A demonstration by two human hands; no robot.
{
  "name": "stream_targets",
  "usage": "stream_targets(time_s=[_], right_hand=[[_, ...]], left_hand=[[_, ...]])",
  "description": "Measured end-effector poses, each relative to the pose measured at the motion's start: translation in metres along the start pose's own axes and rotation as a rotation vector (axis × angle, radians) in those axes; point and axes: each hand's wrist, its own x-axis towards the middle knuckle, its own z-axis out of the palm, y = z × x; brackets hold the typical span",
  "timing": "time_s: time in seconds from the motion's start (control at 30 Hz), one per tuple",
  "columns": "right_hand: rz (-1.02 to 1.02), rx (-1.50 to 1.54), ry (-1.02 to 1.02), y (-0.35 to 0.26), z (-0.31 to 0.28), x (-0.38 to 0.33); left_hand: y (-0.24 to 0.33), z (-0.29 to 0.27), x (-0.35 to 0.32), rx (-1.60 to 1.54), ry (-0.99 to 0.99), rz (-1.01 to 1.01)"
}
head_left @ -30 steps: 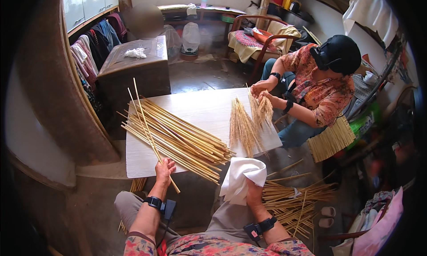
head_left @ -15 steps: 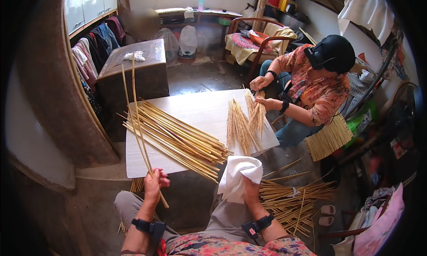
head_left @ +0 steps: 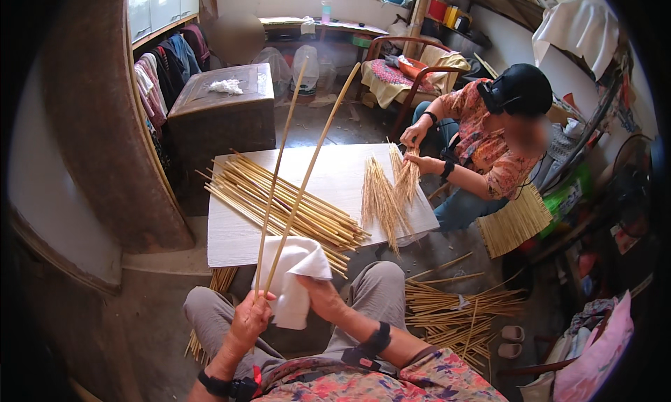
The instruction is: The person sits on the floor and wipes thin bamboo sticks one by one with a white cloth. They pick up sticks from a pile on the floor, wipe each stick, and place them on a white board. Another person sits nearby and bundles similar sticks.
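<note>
Two long tan stalks (head_left: 297,192) rise from my left hand (head_left: 250,319), whose fingers are wrapped round their lower ends. My right hand (head_left: 323,297) holds a white cloth (head_left: 293,315) against the stalks, just above the left hand; some of its fingers are hidden by the cloth. Beyond, a pile of similar stalks (head_left: 293,206) lies slantwise on a white board (head_left: 318,166). At the board's right side sit bundles of feathery dry grass heads (head_left: 381,199).
Across the board at right, a co-worker (head_left: 489,136) holds a grass bundle in both hands. More stalks (head_left: 465,304) lie on the floor at right, near slippers (head_left: 511,341). A brown wooden chest (head_left: 231,115) stands at far left, an armchair (head_left: 412,74) at the back.
My right hand has carried the cloth left to the stalks. My left hand has moved slightly right and down, and the stalks now lean rightward. The view has shifted a little.
</note>
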Motion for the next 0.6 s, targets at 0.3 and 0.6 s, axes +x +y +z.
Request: stream_targets(time_s=[0.3,0.6], right_hand=[[0.113,0.165,-0.139,0.024,0.048,-0.006],[0.037,0.072,0.001,0.019,0.083,0.01]], left_hand=[[-0.071,-0.02,-0.017,0.446,-0.053,0.3],[-0.03,-0.014,-0.039,0.073,0.175,-0.227]])
